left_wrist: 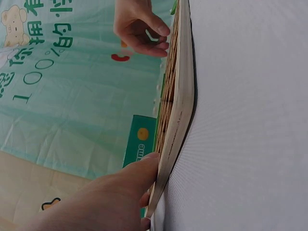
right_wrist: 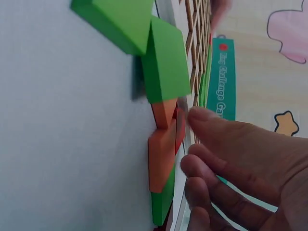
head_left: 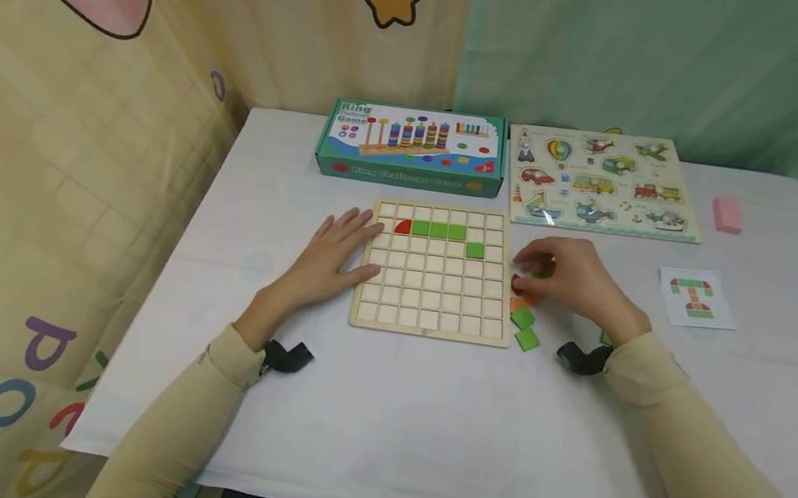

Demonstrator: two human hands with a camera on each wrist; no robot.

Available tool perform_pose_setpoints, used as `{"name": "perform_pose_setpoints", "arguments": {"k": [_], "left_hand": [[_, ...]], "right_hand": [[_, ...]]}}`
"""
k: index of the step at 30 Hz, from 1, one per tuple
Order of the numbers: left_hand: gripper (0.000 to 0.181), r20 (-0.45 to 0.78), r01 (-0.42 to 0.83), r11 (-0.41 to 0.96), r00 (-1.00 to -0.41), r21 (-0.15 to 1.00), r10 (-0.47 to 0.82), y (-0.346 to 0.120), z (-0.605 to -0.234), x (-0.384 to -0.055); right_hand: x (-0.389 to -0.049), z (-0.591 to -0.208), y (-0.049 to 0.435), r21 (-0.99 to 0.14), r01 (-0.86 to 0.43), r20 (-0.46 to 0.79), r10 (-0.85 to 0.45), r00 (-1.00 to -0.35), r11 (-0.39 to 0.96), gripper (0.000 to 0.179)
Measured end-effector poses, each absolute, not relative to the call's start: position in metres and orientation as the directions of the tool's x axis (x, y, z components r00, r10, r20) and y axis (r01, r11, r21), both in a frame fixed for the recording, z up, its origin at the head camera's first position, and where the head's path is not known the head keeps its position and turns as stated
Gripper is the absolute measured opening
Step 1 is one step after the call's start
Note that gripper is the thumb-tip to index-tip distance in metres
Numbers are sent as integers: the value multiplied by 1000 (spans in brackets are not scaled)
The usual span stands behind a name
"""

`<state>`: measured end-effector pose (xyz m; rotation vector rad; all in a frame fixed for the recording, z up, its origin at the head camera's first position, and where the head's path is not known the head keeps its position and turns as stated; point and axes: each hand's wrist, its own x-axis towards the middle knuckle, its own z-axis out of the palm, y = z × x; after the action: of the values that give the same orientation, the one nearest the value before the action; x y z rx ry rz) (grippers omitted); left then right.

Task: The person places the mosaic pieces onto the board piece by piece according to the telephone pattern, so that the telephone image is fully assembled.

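A wooden grid board (head_left: 427, 320) lies on the table, with one red rounded piece (head_left: 403, 227) and a row of three green squares (head_left: 439, 230) in its upper part. Another green square (head_left: 474, 250) sits one row lower, to their right. My left hand (head_left: 328, 261) rests with spread fingers at the board's left edge. Beside the right edge hovers my right hand (head_left: 572, 279), fingers loosely bent, its thumb tip close to a red piece (right_wrist: 180, 127). Orange pieces (right_wrist: 162, 159) and green squares (right_wrist: 166, 62) lie loose below that hand.
At the back are a Ring Challenge Game box (head_left: 408, 176) and a vehicle picture board (head_left: 568, 170). Farther right lie a pink block (head_left: 727, 215) and a white pattern card (head_left: 719, 319). A green piece (head_left: 606, 338) shows by the right wrist's black strap (head_left: 584, 359).
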<state>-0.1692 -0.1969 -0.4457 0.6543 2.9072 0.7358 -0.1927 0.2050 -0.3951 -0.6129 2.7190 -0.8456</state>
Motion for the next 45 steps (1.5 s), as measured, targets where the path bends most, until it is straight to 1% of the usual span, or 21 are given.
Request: {"name": "perform_pose_setpoints", "arguments": {"k": [4, 14, 18, 25, 28, 31, 37, 45], "left_hand": [[72, 37, 387, 788, -906, 479, 422, -196, -444, -169], [73, 40, 393, 789, -904, 473, 426, -197, -446, -170], [73, 39, 393, 792, -904, 467, 426, -197, -446, -171], [73, 41, 392, 785, -903, 480, 427, -195, -444, -170], [73, 39, 391, 787, -904, 478, 426, -196, -445, -171], [73, 38, 391, 789, -905, 474, 425, -197, -447, -171], [72, 44, 394, 785, -903, 477, 426, -198, -448, -171], [72, 28, 379, 795, -909, 474, 417, -198, -446, -170]], "right_hand": [[-190, -396, 202, -564, -307, -124, -446, -886, 767, 32], [-186, -402, 200, -599, -293, -154, -467, -871, 745, 20], [-185, -402, 201, -605, -277, -173, -463, -869, 746, 18], [-182, -400, 200, -592, -294, -172, -474, -863, 750, 23], [-182, -399, 199, -583, -315, -174, -494, -852, 749, 17], [-181, -399, 198, -585, -331, -167, -509, -844, 741, 14], [-175, -393, 202, -577, -320, -147, -481, -864, 751, 22], [-175, -395, 204, -578, -292, -193, -475, -858, 762, 19]]}}
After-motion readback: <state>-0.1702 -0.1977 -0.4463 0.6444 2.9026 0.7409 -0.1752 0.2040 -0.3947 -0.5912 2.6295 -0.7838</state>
